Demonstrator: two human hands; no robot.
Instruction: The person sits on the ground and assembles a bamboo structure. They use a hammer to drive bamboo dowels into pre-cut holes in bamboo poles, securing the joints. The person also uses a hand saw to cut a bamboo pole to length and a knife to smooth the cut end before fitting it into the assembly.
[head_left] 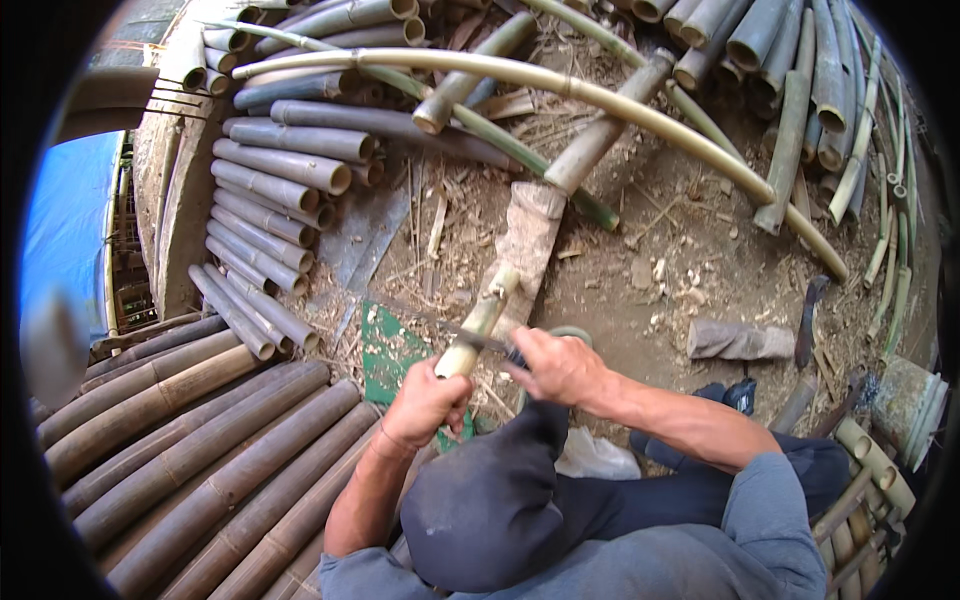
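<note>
Bare dirt ground (690, 250) strewn with chips and ringed by stacked bamboo poles (270, 190) lies under the work. Left hand (425, 405), its grip clenched, wraps the lower end of a short bamboo piece (478, 322), whose long axis rises from the fist up and to the right toward a wooden block (530, 235). Right hand (558, 367), also clenched, holds a knife (455, 332) whose blade runs leftward across the piece just above the left fist, so both hands are close to it
</note>
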